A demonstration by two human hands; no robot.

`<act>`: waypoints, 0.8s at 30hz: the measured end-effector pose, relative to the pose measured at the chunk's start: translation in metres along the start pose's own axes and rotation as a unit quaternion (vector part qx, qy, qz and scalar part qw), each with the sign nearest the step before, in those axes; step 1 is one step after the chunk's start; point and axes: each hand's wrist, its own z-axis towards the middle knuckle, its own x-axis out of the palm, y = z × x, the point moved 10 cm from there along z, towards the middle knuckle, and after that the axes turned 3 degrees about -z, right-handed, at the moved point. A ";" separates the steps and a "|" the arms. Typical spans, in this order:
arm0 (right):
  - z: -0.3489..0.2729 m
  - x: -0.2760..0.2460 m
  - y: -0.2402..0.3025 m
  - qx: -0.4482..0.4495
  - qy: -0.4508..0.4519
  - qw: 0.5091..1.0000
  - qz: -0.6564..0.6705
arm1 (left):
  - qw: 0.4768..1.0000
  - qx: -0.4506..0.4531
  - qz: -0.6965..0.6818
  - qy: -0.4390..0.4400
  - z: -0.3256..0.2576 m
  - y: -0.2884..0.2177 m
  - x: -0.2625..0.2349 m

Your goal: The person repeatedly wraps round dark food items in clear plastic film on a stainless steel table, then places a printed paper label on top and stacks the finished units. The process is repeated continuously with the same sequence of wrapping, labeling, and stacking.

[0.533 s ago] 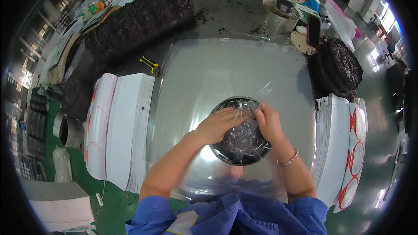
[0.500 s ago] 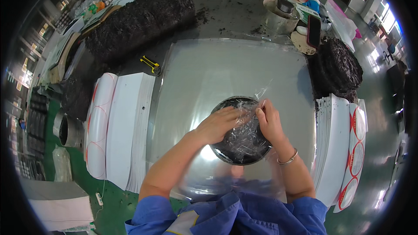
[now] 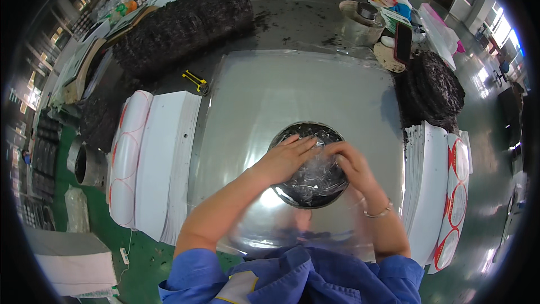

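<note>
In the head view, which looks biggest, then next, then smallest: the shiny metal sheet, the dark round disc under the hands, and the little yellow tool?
Largest to smallest, as they look in the head view:
1. shiny metal sheet
2. dark round disc, partly covered by both hands
3. yellow tool, by far the smallest, though it lies farther from the camera

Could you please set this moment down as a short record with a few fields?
Surface: shiny metal sheet on a dark workbench
Centre: round black disc wrapped in clear plastic film
Left hand: flat on the disc, fingers spread
Right hand: on the disc's right side, silver bracelet at the wrist
Sides: stacks of white cards with red circle outlines
Far side: long black mesh rolls
</note>
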 end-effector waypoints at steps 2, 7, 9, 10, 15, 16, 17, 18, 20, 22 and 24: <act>-0.013 -0.007 0.025 -0.100 0.029 0.983 -0.148 | 0.999 -0.009 0.033 0.036 -0.001 -0.001 0.003; -0.008 0.040 0.031 -0.142 0.095 0.927 -0.335 | 0.991 -0.047 0.055 0.109 0.001 0.003 0.013; 0.013 0.046 0.014 -0.118 0.081 0.929 -0.342 | 0.993 -0.055 -0.065 0.083 0.000 0.006 0.005; 0.021 0.047 0.006 -0.083 0.075 0.935 -0.337 | 0.988 -0.060 -0.125 0.072 -0.003 0.008 -0.001; 0.032 0.051 -0.022 -0.011 0.128 0.936 -0.329 | 0.965 -0.144 -0.216 -0.026 -0.007 0.007 0.000; 0.029 0.039 -0.018 0.008 0.103 0.967 -0.232 | 0.977 -0.138 -0.161 0.006 -0.007 0.005 0.003; 0.019 0.029 -0.013 0.027 0.076 0.988 -0.133 | 0.985 -0.131 -0.105 0.038 -0.009 0.002 0.007; 0.011 0.020 -0.006 0.047 0.053 0.997 -0.034 | 0.988 -0.126 -0.051 0.068 -0.010 0.000 0.013; -0.001 0.018 0.014 -0.019 0.059 0.971 -0.231 | 0.986 -0.127 -0.045 0.101 -0.010 -0.001 0.022; -0.009 0.042 0.017 -0.119 0.102 0.891 -0.427 | 0.983 -0.123 -0.014 0.134 -0.008 -0.005 0.018; -0.015 0.054 0.011 -0.117 0.105 0.849 -0.504 | 0.982 -0.119 -0.005 0.144 -0.010 -0.006 0.025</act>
